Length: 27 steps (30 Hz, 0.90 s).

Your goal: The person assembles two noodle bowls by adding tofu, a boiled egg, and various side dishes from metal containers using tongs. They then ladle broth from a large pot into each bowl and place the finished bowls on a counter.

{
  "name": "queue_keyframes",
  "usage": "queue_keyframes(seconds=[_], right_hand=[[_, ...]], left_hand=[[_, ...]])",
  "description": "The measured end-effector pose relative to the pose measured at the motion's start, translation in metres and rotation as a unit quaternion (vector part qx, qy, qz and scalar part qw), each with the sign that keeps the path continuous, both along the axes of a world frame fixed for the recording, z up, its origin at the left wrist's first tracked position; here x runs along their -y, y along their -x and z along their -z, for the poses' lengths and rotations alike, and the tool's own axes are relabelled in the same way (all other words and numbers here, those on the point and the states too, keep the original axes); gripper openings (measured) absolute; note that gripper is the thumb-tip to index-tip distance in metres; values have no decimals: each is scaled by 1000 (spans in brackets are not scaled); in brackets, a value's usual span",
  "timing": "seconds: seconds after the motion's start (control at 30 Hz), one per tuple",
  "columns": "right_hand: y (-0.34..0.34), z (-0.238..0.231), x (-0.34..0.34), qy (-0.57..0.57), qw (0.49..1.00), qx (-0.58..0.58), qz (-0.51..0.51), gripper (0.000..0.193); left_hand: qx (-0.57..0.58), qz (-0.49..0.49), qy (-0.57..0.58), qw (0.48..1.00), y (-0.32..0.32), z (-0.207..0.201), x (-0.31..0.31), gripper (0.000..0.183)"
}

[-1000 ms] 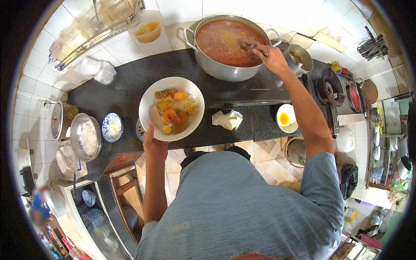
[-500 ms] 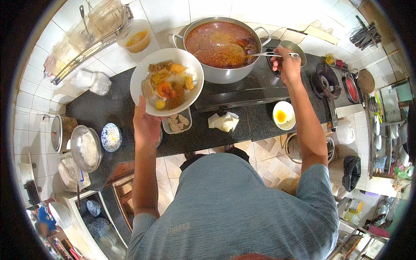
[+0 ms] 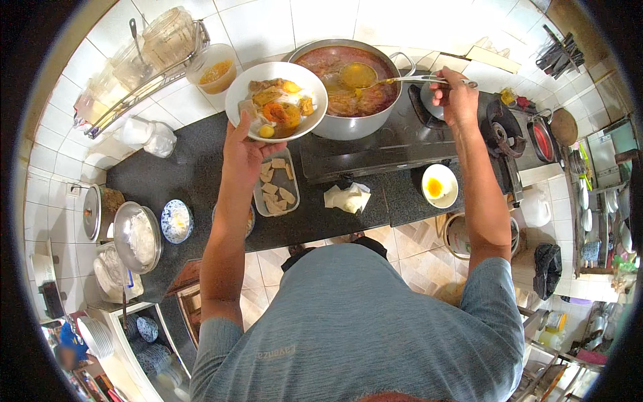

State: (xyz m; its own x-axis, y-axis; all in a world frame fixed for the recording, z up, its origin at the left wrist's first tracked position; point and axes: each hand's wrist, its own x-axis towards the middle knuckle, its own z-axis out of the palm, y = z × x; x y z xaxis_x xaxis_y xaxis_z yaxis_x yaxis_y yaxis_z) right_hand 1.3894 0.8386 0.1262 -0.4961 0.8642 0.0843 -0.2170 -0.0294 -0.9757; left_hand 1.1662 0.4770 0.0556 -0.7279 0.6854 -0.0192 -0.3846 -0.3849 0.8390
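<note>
Left hand (image 3: 244,151): clamped under round white bowl (image 3: 276,100), raised beside steel pot (image 3: 353,90). Right hand (image 3: 457,100): closed on metal ladle (image 3: 375,77) over red broth. Black speckled counter (image 3: 187,177); glossy white wall tiles (image 3: 268,27); tiled floor (image 3: 415,261).

Two clear plastic bags (image 3: 146,136) of white contents are sitting at the counter's (image 3: 194,175) back left edge; no labels, signs, screens.

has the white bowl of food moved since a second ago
Yes. The white bowl, held up by the left hand, has gone from over the dark counter up to the rim of the big pot.
</note>
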Motion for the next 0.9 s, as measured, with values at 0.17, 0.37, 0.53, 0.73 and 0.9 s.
queue_keyframes(seconds=[0.17,0.37,0.53,0.73,0.9], right_hand=[[0,-40,-1,-20,1000,-18,-1,22],[-5,-85,4,-52,998,-24,-3,22],[-14,-94,22,-64,998,-8,-14,21],[-24,-79,57,-78,995,-7,-69,26],[-26,-70,81,-111,989,-11,-95,31]], left_hand=[[-2,-2,25,1000,4,-4,-21,68],[42,14,23,999,0,-13,-69,69],[89,45,18,995,-8,-14,-105,73],[98,90,10,991,-23,-11,-111,76],[61,93,49,993,-34,-9,-95,75]])
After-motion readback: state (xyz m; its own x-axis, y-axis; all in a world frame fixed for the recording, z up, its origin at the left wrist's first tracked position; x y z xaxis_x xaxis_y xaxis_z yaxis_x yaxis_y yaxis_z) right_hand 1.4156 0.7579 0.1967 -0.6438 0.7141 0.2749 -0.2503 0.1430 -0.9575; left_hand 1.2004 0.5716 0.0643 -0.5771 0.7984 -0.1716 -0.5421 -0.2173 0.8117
